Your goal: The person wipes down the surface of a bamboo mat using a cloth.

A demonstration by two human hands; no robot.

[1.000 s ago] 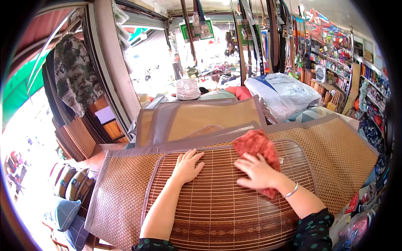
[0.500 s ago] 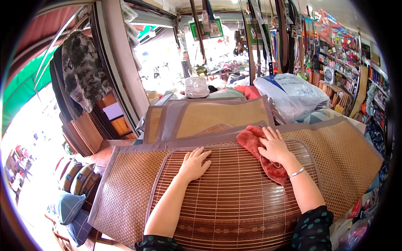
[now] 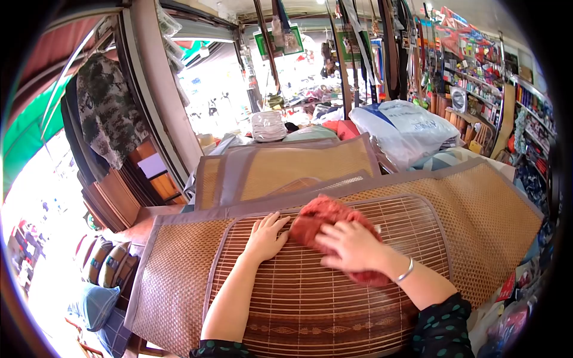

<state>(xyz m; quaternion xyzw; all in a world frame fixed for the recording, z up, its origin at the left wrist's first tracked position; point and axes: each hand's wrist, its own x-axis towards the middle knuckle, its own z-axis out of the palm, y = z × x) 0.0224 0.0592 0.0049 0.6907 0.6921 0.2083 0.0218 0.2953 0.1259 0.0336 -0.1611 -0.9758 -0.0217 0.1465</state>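
A brown slatted bamboo mat (image 3: 286,286) lies in front of me, with a dark patterned band near its lower edge. Flat on its upper left part rests my left hand (image 3: 265,237), fingers stretched out and holding nothing. My right hand (image 3: 352,243), slightly blurred, presses over a bunched red cloth (image 3: 322,212), fingers bent onto it. The cloth touches the mat's upper middle, close to my left fingertips, and its far end shows below my right palm. Beneath the slatted mat is a larger woven mat (image 3: 483,209) with a grey border.
Another woven mat (image 3: 298,170) lies behind. A plastic-wrapped bundle (image 3: 406,131) sits at the back right, near a stack of white packages (image 3: 268,126). Belts (image 3: 347,71) hang overhead. Cushions (image 3: 95,304) are at lower left, and stocked shelves (image 3: 477,89) stand to the right.
My right hand has swept the red cloth leftward across the slatted mat, towards my left hand. The left hand stays nearly in place, and the view has shifted slightly.
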